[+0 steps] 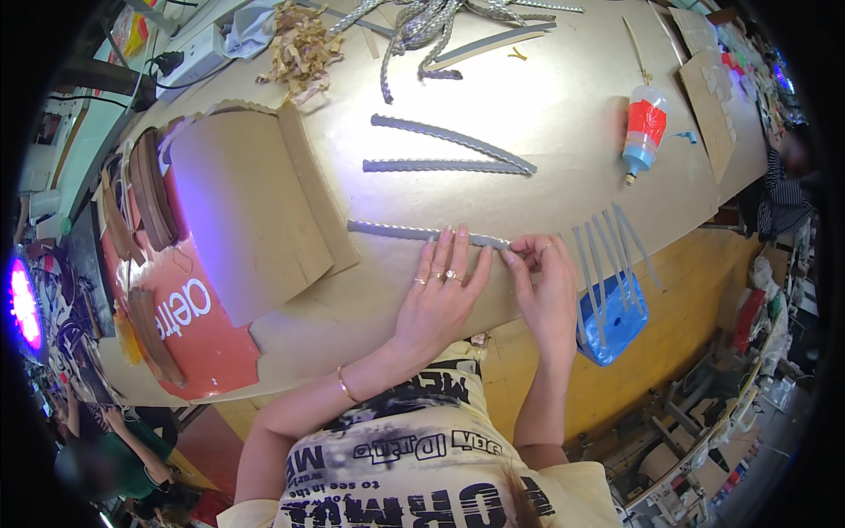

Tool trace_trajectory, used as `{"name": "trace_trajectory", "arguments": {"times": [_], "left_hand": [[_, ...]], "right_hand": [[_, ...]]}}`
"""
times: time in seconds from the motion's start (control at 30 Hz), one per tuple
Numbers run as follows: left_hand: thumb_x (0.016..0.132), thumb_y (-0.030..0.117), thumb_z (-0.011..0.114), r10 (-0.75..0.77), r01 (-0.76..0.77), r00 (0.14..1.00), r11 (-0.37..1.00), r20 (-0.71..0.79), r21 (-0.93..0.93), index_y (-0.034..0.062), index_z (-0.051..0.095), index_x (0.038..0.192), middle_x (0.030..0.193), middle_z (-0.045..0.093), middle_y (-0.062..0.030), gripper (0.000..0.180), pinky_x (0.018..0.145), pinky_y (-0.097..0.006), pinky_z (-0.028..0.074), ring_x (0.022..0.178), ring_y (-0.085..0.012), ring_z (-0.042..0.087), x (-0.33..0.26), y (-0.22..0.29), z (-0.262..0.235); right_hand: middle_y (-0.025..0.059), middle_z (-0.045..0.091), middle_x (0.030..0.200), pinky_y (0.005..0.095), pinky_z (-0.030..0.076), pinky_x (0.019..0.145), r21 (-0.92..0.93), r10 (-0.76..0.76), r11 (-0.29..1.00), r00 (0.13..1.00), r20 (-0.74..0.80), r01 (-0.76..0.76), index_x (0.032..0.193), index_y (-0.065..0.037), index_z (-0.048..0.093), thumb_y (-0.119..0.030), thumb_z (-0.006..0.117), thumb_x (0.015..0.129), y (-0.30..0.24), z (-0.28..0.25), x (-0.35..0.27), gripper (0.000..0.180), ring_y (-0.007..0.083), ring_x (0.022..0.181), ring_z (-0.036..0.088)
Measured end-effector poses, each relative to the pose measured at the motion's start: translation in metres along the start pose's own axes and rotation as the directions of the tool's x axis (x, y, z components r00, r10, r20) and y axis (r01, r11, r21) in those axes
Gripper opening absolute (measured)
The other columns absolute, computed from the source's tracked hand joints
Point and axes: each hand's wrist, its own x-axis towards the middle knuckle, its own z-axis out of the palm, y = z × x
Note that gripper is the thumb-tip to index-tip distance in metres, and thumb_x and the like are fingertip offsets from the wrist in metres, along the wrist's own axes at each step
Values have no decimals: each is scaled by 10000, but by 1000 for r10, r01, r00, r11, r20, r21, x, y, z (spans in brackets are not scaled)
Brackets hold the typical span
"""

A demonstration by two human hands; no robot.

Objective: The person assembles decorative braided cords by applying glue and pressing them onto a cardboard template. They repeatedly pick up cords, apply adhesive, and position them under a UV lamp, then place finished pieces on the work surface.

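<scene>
A narrow grey strip with a pale braided edge (387, 231) lies across the table in front of me. My left hand (443, 295) rests on it with fingers stretched out flat, pressing it against the surface. At the strip's right end, my right hand (544, 286) has thumb and fingertips closed on the tip in a pinch. Beyond my hands are two similar grey strips, an upper one (449, 138) and a lower one (422, 165), meeting at their right ends. Several thin plain grey strips (596, 255) hang at the table edge, right of my right hand.
A bottle with red wrap and blue cap (645, 128) lies at the far right. Braided cords (422, 31) and crumpled brown scraps (295, 57) are at the back. Stacked brown sheets (251, 202) and a red sheet (229, 356) cover the left. A blue container (616, 339) sits below the right edge.
</scene>
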Motion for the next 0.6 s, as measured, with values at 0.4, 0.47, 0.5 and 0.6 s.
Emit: {"name": "trace_trajectory", "arguments": {"times": [0.4, 0.47, 0.5, 0.6], "left_hand": [[919, 193, 518, 10, -12, 1000, 997, 19, 78, 69, 497, 1357, 1464, 367, -300, 455, 1144, -499, 297, 1386, -425, 359, 0, 4, 4], [912, 182, 522, -25, 26, 999, 999, 23, -42, 22, 471, 1373, 1476, 351, -298, 490, 1151, -502, 283, 1398, -423, 340, 0, 3, 5], [908, 177, 524, -49, 51, 998, 994, 27, -97, -1, 458, 1381, 1483, 343, -297, 509, 1155, -504, 276, 1404, -422, 331, 0, 3, 6], [895, 136, 528, -105, 96, 994, 974, -31, -205, -55, 403, 1415, 1506, 329, -266, 568, 1162, -506, 259, 1419, -398, 315, 0, 4, 9]], "right_hand": [[144, 576, 914, 384, 483, 710, -221, -166, 964, 984, -62, 148, 919, 20, 612, -81, 665, 875, -37, 3, -7, 123, 288, 794, 594], [189, 561, 981, 429, 478, 790, -318, -228, 925, 973, -32, 206, 949, 24, 612, -82, 631, 883, -45, 8, -12, 127, 363, 897, 588], [185, 563, 981, 427, 478, 788, -236, -192, 952, 981, 28, 194, 959, 15, 613, -93, 633, 884, -47, 10, -13, 134, 361, 897, 588], [166, 573, 975, 415, 481, 770, -7, -151, 988, 975, 163, 154, 996, -6, 614, -132, 650, 885, -44, 11, -11, 172, 332, 870, 587]]}}
